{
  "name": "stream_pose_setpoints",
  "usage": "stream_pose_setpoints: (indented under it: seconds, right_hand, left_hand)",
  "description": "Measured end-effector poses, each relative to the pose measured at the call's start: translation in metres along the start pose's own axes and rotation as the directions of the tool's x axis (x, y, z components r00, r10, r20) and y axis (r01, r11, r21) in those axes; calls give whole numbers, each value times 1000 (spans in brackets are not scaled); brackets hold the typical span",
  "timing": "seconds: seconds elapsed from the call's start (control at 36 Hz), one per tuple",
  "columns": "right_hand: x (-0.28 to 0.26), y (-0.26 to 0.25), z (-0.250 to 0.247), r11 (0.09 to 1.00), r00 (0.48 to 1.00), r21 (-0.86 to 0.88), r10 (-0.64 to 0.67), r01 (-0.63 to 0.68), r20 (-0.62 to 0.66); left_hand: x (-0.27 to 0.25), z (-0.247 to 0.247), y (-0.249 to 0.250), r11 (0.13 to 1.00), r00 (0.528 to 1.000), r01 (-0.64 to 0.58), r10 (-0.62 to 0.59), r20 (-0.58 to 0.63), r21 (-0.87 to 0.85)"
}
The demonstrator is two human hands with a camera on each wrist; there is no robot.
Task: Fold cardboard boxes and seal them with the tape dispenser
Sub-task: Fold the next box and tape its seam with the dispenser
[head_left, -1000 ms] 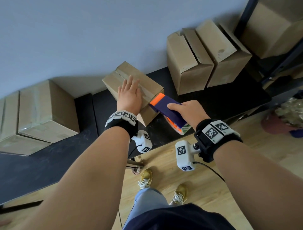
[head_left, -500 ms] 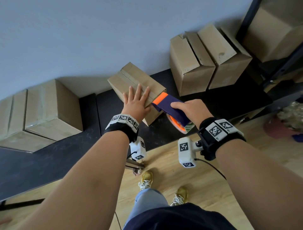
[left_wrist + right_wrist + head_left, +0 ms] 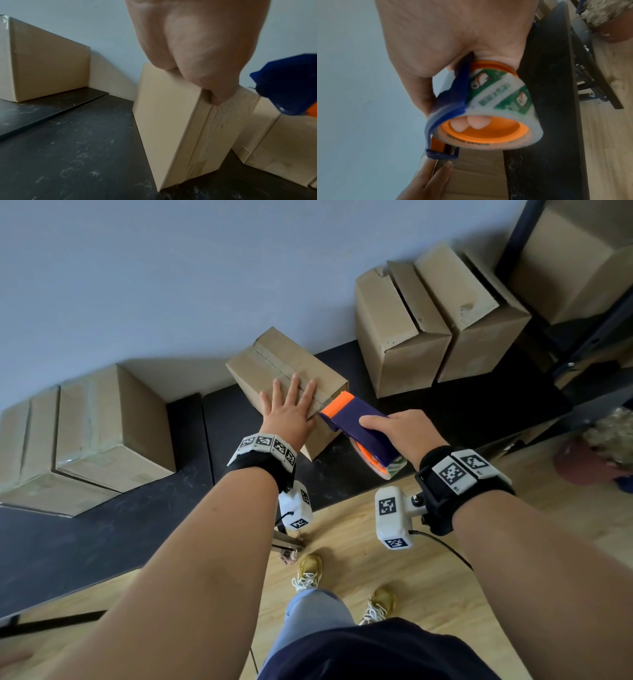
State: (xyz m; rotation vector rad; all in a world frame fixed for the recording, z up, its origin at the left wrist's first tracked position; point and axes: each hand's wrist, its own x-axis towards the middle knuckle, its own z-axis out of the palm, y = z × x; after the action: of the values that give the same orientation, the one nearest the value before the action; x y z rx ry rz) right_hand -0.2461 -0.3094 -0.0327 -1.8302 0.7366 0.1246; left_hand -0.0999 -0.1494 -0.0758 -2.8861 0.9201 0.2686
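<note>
Pressing flat on the cardboard box [image 3: 291, 361], the left hand [image 3: 287, 414] has its fingers straight and spread across the top seam. Box sits tilted on the black counter [image 3: 102, 535], near the wall. Right hand [image 3: 407, 433] has its grip clamped on the tape dispenser [image 3: 359, 426], fingertips [image 3: 476, 123] curled through the orange core of the tape roll [image 3: 501, 94]. Dispenser's orange blade end touches the box's near top edge, just beside the left hand. More boxes [image 3: 442, 316] stand on the counter to both sides.
</note>
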Motion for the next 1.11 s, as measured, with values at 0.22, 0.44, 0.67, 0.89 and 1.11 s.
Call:
stream_pose_setpoints:
  seconds: [0.22,0.44,0.67,0.89,1.11]
  right_hand:
    - [4,7,8,999,997,-11,51,-51,51]
    - [8,7,11,998,997,-10,68,-67,47]
    - [5,13,8,995,992,17,93,-95,82]
    - [-3,11,-5,992,992,14,126,-126,27]
    - [3,5,5,990,993,-80,114,-116,-27]
  left_hand:
    - [-1,-6,-2,998,999,2,1,35,-64]
    - [4,-14,-4,981,995,38,-20,96,-189]
    - [2,-13,2,986,996,65,-56,62,-152]
    - [4,-16,4,977,994,82,-67,83,-196]
    - [3,-17,7,978,994,102,-95,48,-180]
